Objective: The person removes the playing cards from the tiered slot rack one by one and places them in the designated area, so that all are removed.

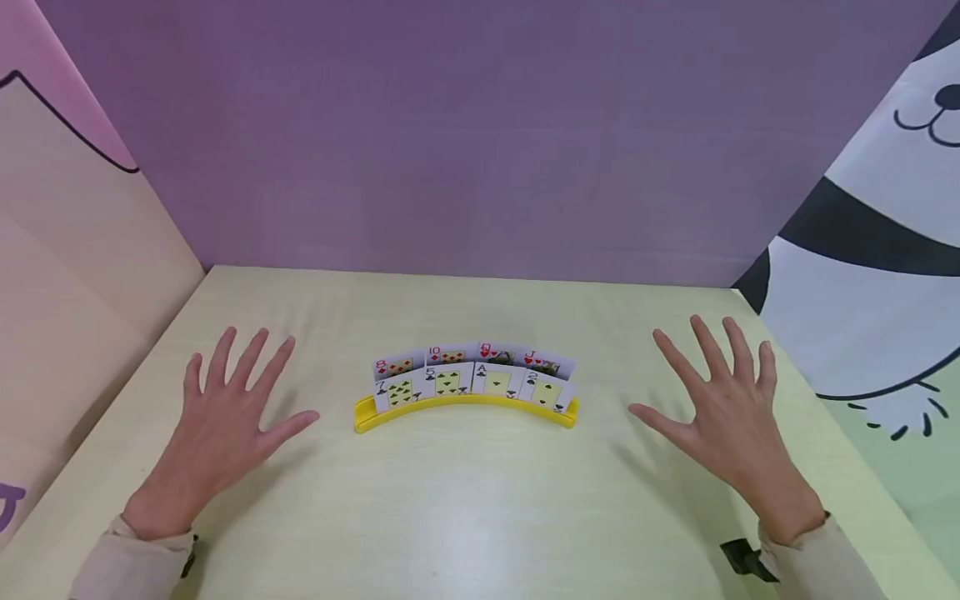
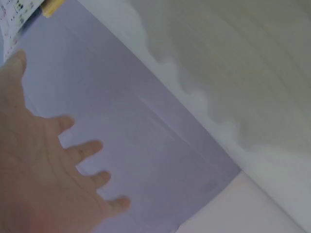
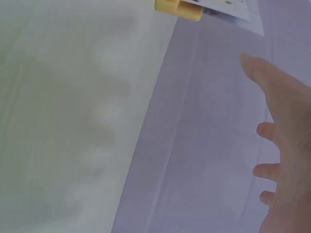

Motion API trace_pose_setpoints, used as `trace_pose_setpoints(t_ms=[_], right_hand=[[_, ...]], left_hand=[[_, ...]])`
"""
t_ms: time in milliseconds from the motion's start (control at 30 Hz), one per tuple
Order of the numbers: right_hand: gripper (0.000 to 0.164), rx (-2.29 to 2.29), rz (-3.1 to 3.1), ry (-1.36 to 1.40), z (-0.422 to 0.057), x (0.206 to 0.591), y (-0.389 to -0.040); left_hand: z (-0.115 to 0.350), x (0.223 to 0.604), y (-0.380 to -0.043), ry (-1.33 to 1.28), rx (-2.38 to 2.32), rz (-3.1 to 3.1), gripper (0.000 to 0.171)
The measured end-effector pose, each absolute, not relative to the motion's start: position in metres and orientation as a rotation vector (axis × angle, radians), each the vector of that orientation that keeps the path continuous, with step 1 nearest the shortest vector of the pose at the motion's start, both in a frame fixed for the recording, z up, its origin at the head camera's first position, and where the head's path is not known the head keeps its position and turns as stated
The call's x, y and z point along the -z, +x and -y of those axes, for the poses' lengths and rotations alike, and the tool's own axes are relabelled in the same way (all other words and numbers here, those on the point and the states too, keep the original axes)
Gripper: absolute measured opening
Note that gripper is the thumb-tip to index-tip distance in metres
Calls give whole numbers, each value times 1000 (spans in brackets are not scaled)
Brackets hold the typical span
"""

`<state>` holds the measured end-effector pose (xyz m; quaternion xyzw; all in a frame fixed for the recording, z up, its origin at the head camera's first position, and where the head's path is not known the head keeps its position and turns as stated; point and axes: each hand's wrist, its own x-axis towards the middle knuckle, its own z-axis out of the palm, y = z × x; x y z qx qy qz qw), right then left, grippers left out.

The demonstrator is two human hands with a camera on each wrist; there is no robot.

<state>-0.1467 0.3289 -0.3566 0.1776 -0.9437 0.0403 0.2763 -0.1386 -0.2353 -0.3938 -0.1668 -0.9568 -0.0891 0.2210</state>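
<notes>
A curved yellow card holder (image 1: 467, 401) stands on the table with playing cards in two rows. Its front row has several black-suited cards (image 1: 447, 381), among them a 7, a 5 and an ace. Behind them rise red-suited cards (image 1: 453, 354), including an 8, a 10 and a queen. To the left of the holder, my left hand (image 1: 217, 425) hovers palm down with fingers spread, holding nothing. My right hand (image 1: 723, 417) is held the same way on the other side. In the right wrist view the holder's yellow end (image 3: 179, 8) shows beyond the thumb.
The pale table (image 1: 465, 517) has a purple backdrop (image 1: 465, 142) along its far edge. A pinkish panel (image 1: 67, 275) borders the left side, and a panel with a panda drawing (image 1: 862, 225) the right. A black strap piece (image 1: 748, 559) hangs by the right sleeve.
</notes>
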Motion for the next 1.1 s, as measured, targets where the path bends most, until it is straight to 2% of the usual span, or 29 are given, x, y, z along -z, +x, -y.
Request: trace_pose_setpoints(t_ms=[200, 400, 533, 633, 900, 1100], right_hand=[[77, -175, 2500, 570, -309, 348, -147], [54, -329, 2441, 723, -280, 340, -142], [34, -407, 2388, 813, -264, 335, -143], [26, -436, 2380, 857, -254, 334, -145], [18, -342, 2467, 853, -237, 349, -155], [24, -321, 2486, 863, -232, 360, -160]], left_hand=[[219, 394, -134, -566, 505, 2816, 75], [202, 396, -137, -629, 882, 2915, 74], [190, 397, -150, -700, 1078, 2915, 59], [180, 398, -161, -738, 1137, 2944, 49], [164, 401, -177, -728, 1125, 3025, 27], [163, 399, -180, -751, 1148, 3032, 24]])
